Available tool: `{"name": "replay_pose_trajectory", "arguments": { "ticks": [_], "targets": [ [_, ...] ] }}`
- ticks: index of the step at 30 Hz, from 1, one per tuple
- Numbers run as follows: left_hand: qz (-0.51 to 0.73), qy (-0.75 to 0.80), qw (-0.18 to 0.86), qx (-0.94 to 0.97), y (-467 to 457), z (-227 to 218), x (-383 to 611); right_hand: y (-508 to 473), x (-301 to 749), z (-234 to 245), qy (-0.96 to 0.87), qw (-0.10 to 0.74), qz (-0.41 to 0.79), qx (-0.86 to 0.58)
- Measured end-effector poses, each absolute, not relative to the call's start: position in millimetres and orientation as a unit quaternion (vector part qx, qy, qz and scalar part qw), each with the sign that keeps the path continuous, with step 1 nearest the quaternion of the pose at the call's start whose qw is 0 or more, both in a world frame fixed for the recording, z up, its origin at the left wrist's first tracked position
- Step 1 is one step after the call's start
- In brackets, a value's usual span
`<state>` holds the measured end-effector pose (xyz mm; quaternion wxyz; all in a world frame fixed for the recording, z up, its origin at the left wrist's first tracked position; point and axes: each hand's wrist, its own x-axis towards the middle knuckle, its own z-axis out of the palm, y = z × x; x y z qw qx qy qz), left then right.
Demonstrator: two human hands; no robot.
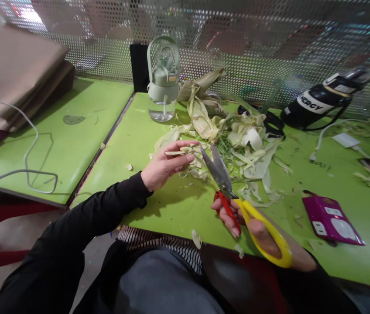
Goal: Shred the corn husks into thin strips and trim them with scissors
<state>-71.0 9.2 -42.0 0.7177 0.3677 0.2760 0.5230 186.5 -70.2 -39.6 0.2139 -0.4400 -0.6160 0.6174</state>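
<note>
My left hand (165, 165) pinches a thin pale strip of corn husk (180, 151) above the green table (172, 205). My right hand (253, 226) grips scissors (234, 196) with one red and one yellow handle. Their blades are slightly apart and point up-left toward the strip, close to its right end. Behind both hands lies a loose pile of corn husks and green trimmings (231, 131).
A clear water bottle with a pale green lid (163, 83) stands at the back. A black bottle (325, 98) lies at back right, with a purple box (332, 219) and white cable (342, 131) to the right. Brown paper sheets (18, 74) and a white cord (31, 148) sit on the left table. Perforated metal screen behind.
</note>
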Motion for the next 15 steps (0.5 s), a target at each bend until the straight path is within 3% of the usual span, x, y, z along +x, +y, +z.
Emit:
{"name": "replay_pose_trajectory", "arguments": {
  "ticks": [15],
  "targets": [
    [0.563, 0.307, 0.682, 0.351, 9, -44, -65, -71, 157, -34, -0.631, 0.195, 0.500, -0.560]
  ]
}}
